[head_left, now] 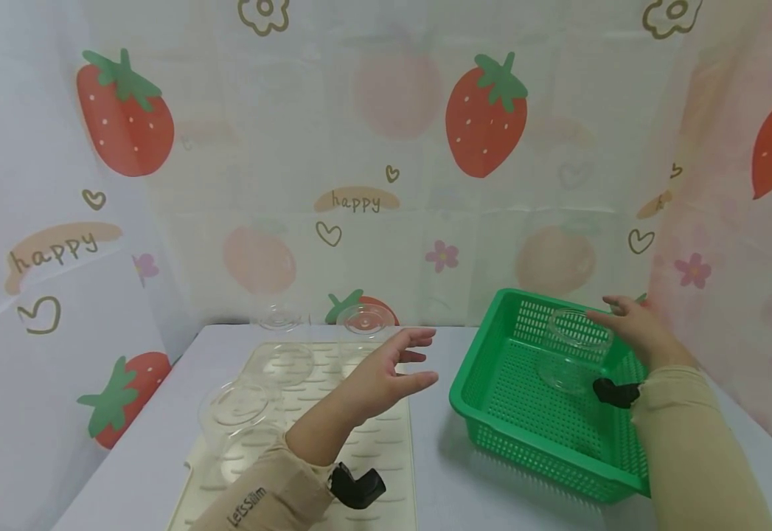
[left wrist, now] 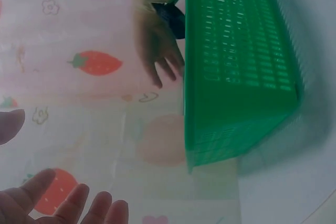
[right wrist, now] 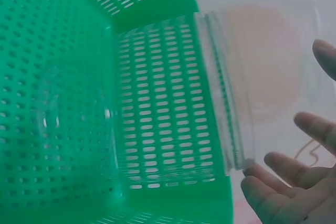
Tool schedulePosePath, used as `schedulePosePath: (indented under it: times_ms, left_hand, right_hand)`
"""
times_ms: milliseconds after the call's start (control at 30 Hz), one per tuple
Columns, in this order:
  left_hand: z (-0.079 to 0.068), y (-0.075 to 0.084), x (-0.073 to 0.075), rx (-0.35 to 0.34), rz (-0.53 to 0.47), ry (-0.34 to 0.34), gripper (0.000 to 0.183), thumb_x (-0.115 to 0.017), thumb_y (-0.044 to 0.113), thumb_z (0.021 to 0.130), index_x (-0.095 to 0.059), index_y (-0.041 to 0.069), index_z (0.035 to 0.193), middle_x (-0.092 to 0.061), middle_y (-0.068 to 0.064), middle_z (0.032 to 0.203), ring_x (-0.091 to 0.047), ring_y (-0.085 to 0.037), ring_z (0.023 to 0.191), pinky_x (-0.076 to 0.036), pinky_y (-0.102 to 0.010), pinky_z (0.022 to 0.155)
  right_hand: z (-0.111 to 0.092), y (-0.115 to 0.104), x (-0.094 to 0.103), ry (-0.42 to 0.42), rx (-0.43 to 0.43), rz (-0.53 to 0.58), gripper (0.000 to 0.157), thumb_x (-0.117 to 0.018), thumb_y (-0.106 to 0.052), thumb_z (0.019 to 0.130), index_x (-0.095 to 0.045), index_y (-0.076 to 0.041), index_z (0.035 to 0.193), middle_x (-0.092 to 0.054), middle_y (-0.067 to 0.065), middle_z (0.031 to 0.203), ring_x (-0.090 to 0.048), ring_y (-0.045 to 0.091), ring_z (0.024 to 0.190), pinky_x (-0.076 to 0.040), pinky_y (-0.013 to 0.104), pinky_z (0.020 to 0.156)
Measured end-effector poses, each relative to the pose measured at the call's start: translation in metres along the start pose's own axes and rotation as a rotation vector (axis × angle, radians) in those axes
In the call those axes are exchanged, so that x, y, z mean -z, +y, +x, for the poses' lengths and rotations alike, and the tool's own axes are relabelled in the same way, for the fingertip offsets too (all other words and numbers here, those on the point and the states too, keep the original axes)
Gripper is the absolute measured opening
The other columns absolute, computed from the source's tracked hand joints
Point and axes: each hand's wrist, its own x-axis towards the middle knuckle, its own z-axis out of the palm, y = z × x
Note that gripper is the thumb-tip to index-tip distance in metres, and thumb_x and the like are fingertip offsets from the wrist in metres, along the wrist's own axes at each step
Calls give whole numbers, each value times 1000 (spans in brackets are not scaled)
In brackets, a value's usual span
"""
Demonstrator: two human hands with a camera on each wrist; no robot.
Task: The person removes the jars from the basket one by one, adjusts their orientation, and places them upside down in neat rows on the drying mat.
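Observation:
A clear plastic jar (head_left: 574, 343) with a lid (right wrist: 223, 93) stands inside the green basket (head_left: 525, 446), near its far right corner. My right hand (head_left: 641, 330) is just right of the lid, fingers spread and loosely bent. In the right wrist view the fingertips (right wrist: 252, 190) come right at the lid's edge, with nothing held between finger and thumb. The left hand (head_left: 386, 376) hovers over the right side of the cream mat (head_left: 386, 472), thumb and fingers apart around empty air. Beside it on the mat stand several clear jars (head_left: 366, 321).
The slotted basket takes up the right part of the white table (head_left: 435, 442). A curtain (head_left: 386, 147) printed with strawberries hangs behind the table and along both sides. The jars on the left are see-through and their outlines overlap.

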Motion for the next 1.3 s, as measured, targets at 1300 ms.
schedulePosePath:
  times_ms: [1300]
  left_hand:
    - [-1,-4,4,25,13,-8,56,-65,25,85,-39,29,133,-41,6,135,-43,-18,120,-45,-38,89]
  right_hand:
    - [14,-7,-37,-348,103,-100,94,-70,-33,79,-10,0,145,-28,31,140,-33,48,123,-37,55,93]
